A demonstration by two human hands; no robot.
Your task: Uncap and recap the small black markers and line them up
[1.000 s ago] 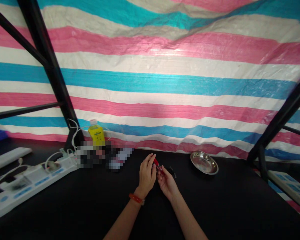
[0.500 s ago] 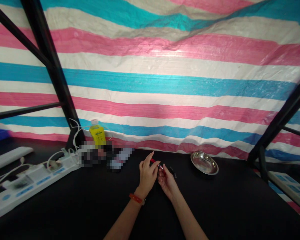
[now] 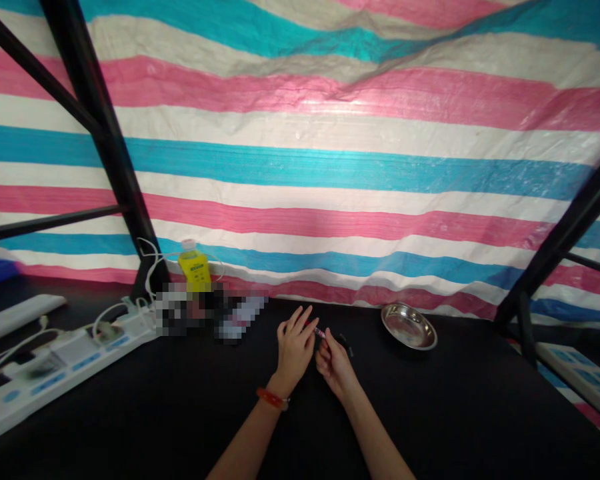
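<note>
A slim red pen-like stick [image 3: 319,332] with a patterned middle is held up between my two hands, above the black table. My left hand [image 3: 295,343], wearing an orange-red bracelet, has its fingers bent over the stick's far end and covers most of that end. The near end is pinched between the thumb and fingertips of my right hand [image 3: 334,362], its other fingers curled under. Just behind my right hand, a small dark object [image 3: 349,345] lies on the table, partly hidden.
A shiny round metal dish [image 3: 409,327] stands to the right. At left are a white power strip [image 3: 75,363] with plugs and cables, a bottle of yellow liquid [image 3: 196,268] and blurred-out items. Black frame legs [image 3: 130,193] rise before a striped sheet [image 3: 330,167].
My left hand's fingers have come down and further over the stick, so less red shows. My right hand's thumb has shifted slightly along the near end.
</note>
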